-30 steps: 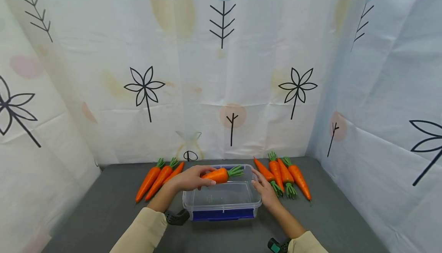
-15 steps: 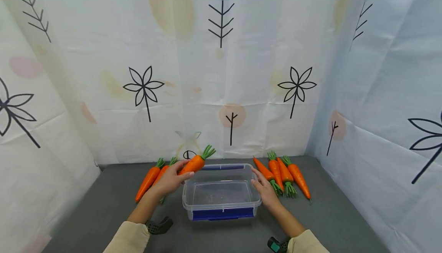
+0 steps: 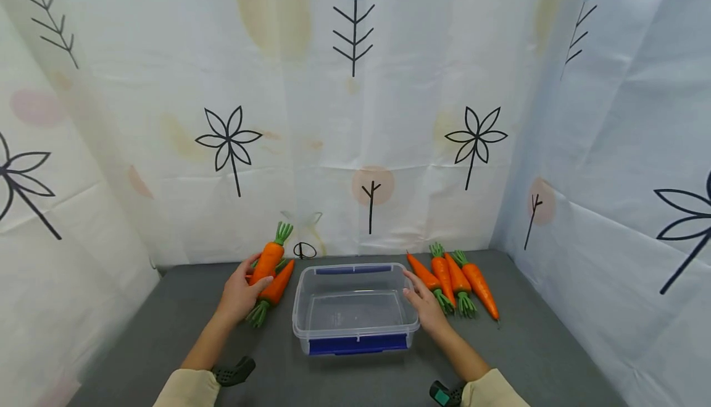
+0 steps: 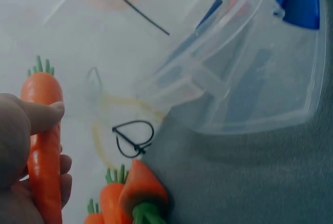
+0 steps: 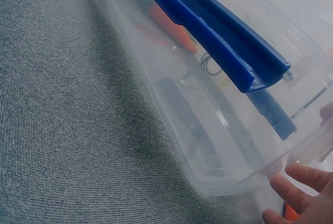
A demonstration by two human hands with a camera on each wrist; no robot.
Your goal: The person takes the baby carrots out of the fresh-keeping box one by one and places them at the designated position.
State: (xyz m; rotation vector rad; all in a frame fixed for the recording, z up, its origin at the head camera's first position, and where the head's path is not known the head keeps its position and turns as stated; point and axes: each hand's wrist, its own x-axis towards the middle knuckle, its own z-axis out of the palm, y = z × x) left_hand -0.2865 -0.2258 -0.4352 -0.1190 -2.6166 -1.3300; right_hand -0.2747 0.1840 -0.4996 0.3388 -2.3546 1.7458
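My left hand (image 3: 237, 293) grips an orange carrot (image 3: 266, 261) with a short green top, leaves pointing up, raised over the left pile. In the left wrist view the thumb lies across that carrot (image 4: 46, 156) and fingers wrap behind it. Another carrot (image 3: 280, 282) lies just beyond the hand, its green end toward me; others there are mostly hidden. A clear plastic box (image 3: 355, 331) with blue latches stands lidless in the middle. Against its right side my right hand (image 3: 430, 311) rests, fingertips touching the rim and wall; its fingers (image 5: 291, 190) look loosely extended.
Several carrots (image 3: 482, 289) lie on the table's right, next to the box, their tops pointing different ways. A grey cloth (image 3: 333, 382) covers the table. Printed curtains (image 3: 355, 209) hang behind and on both sides.
My left hand has carried the carrot leftward from above the box to over the left carrots, turning it from level to nearly upright. The right hand stays on the box.
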